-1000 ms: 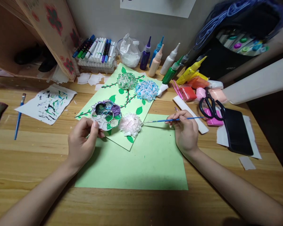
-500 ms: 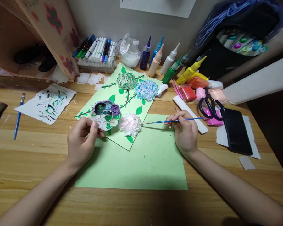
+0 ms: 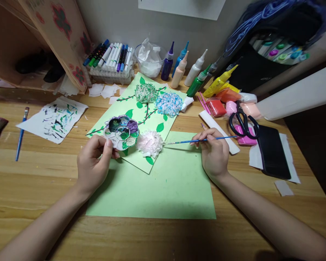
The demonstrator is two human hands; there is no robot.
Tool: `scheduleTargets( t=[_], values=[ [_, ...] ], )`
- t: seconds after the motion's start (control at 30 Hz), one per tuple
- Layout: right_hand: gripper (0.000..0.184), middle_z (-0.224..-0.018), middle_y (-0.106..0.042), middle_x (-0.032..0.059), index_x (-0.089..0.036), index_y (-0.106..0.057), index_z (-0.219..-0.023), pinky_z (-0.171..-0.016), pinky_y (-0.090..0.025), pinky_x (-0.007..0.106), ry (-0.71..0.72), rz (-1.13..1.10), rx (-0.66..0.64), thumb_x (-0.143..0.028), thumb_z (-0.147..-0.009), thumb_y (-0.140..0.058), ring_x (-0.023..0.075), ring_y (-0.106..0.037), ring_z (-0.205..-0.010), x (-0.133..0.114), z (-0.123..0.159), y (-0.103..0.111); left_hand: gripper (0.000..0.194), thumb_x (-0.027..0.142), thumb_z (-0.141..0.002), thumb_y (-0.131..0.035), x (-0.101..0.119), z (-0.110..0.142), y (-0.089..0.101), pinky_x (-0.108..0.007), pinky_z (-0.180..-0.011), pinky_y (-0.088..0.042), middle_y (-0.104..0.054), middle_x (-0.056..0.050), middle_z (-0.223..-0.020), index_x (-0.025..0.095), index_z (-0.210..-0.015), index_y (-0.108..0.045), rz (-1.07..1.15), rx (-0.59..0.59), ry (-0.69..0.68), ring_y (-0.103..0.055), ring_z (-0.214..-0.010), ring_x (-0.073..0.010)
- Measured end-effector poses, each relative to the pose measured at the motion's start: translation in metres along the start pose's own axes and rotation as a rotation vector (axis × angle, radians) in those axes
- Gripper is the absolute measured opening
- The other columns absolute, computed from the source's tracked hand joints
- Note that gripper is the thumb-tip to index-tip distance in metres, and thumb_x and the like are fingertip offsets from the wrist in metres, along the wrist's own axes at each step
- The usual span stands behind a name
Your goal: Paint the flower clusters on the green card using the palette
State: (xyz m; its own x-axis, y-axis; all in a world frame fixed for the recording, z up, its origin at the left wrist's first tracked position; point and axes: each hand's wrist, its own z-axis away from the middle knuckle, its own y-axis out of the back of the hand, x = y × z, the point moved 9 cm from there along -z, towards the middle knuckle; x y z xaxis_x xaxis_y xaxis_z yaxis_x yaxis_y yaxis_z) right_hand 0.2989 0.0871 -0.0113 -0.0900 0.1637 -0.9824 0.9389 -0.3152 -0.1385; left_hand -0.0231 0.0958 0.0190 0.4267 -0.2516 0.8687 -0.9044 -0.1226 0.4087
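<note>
Wooden worktop [image 3: 38,203] carries a green card [image 3: 111,116] with a pale paper flower [image 3: 151,144] on it. Just left of that flower, the left hand [image 3: 93,167] has its fingers clamped on a paint palette [image 3: 122,132]. Right of the flower, the right hand [image 3: 215,156] pinches a blue brush [image 3: 185,141] between its fingers; the tip is at the flower's edge, perhaps touching.

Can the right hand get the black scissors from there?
Probably, yes: the black scissors lie close by, handles mostly exposed, with a white strip between. But the right hand has its grip on a paintbrush, so may need freeing first.
</note>
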Motion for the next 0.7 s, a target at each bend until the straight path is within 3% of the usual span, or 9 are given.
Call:
scheduleTargets(
  t=[0.23, 0.53, 0.7],
  values=[
    [0.018, -0.061, -0.057, -0.0021, -0.021, -0.054, -0.067, -0.054, -0.040, 0.026, 0.066, -0.014, 0.086, -0.028, -0.083, -0.051, 0.0122, -0.057, -0.054, -0.006, -0.001, 0.008, 0.019, 0.024, -0.089, -0.055, 0.000, 0.000, 0.000, -0.024, -0.055, -0.047, -0.060, 0.004, -0.060, 0.020, -0.071, -0.052, -0.006, 0.007, -0.004, -0.059, -0.055, -0.0114],
    [0.018, -0.066, -0.064, -0.0001, -0.021, -0.060, -0.072, -0.058, -0.041, 0.029, 0.108, -0.025, -0.130, -0.022, -0.086, -0.048, 0.0148, -0.060, -0.061, -0.011, 0.009, -0.011, 0.018, 0.020, -0.088, -0.055, 0.003, -0.001, 0.000, -0.022, -0.055, -0.046, -0.060, 0.005, -0.058, 0.020, -0.070, -0.052, -0.029, 0.011, -0.022, -0.059, -0.053, -0.0103],
    [0.019, -0.064, -0.063, -0.0002, -0.021, -0.059, -0.070, -0.057, -0.040, 0.029, 0.100, -0.026, -0.135, -0.023, -0.085, -0.048, 0.0153, -0.059, -0.058, -0.011, 0.009, -0.011, 0.018, 0.021, -0.089, -0.055, 0.002, -0.001, 0.001, -0.023, -0.056, -0.047, -0.060, 0.004, -0.060, 0.020, -0.071, -0.052, -0.027, 0.009, -0.013, -0.059, -0.054, -0.0107]
  ],
)
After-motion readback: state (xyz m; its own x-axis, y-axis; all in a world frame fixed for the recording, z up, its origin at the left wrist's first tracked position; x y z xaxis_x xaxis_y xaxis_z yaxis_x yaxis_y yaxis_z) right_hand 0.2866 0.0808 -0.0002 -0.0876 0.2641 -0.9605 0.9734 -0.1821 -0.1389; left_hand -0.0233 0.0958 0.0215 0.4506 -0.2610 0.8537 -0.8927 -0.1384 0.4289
